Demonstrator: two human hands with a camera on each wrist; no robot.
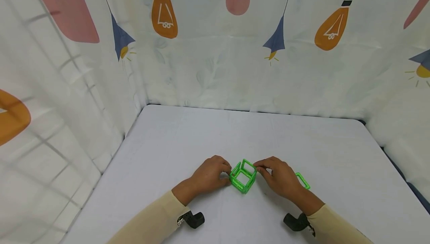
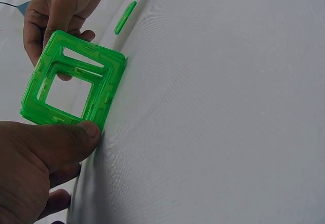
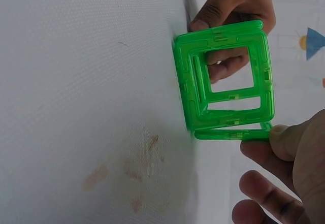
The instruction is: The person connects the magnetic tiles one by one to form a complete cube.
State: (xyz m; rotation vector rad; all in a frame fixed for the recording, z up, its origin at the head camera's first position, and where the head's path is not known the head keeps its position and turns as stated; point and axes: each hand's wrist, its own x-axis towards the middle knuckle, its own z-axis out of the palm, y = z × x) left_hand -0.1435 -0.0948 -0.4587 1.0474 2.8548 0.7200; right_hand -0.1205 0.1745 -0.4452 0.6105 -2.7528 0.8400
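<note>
- Several green square plastic frame tiles joined into an open cube (image 1: 243, 176) stand on the white cloth-covered table (image 1: 302, 139), near its front edge, between the two hands.
- On one side, the left hand (image 1: 209, 175) pinches the cube's edge, thumb curled against the frame in the left wrist view (image 2: 51, 148).
- On the opposite side, the right hand (image 1: 280, 176) grips the cube, thumb pressed on an upper tile's edge (image 3: 289, 137).
- One loose green square frame tile (image 1: 303, 180) lies flat on the table just beyond the right hand, apart from the cube.
- Cream sleeves (image 1: 151, 221) cover both forearms.
- White curtains printed with orange light bulbs (image 1: 215, 49) enclose the table.
</note>
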